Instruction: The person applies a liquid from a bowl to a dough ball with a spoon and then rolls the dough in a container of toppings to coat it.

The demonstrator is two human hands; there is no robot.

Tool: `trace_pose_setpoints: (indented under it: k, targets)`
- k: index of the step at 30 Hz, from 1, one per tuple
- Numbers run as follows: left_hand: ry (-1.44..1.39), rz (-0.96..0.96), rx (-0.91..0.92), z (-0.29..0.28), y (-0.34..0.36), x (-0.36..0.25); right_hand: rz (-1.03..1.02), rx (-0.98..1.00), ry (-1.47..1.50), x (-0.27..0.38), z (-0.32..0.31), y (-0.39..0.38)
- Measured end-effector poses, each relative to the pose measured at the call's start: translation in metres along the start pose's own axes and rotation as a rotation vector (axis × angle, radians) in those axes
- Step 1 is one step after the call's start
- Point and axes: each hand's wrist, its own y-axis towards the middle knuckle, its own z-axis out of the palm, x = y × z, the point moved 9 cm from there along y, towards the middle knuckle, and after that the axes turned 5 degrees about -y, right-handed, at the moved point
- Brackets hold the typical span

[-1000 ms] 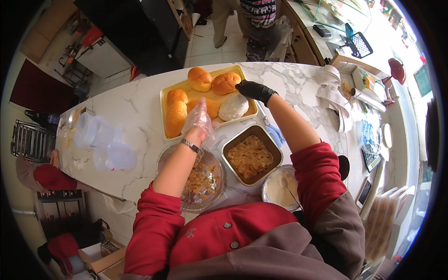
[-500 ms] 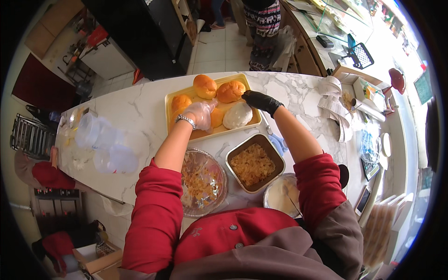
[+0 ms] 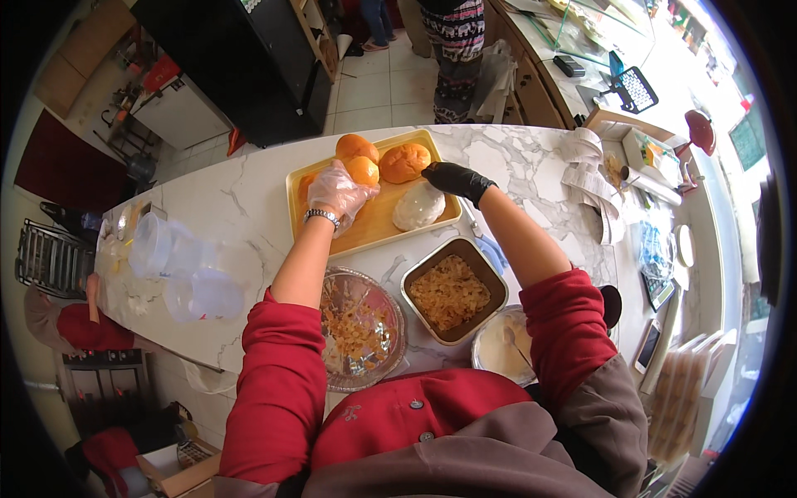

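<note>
Gripping a round glossy bun [image 3: 363,170], the clear-gloved left hand [image 3: 339,190] curls; the black-gloved right hand [image 3: 455,179] touches a pale split bun [image 3: 418,207] on a yellow tray [image 3: 375,226].

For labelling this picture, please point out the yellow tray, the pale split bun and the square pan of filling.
yellow tray [image 3: 375,226], head view, bare bottom part near its front edge.
pale split bun [image 3: 418,207], head view, middle of its cut face.
square pan [image 3: 413,276], head view, left rim.

White marble counter [image 3: 249,195], pale tiled floor [image 3: 374,83], black cabinet [image 3: 224,58], bright daylight right.
</note>
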Motion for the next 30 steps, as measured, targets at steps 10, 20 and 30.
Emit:
trace_pose_setpoints:
  k: [10,20,30]
  targets:
    - [-0.786,-0.305,0.071,0.056,-0.012,0.047,0.162,0.034,-0.015,0.022,-0.017,-0.019]
    - [-1.353,-0.564,0.381,0.102,-0.046,0.015,0.337,0.031,0.253,-0.001,-0.012,-0.033]
    - [-1.866,-0.636,0.479,0.129,-0.047,0.007,0.348,-0.004,0.374,-0.007,-0.003,-0.036]
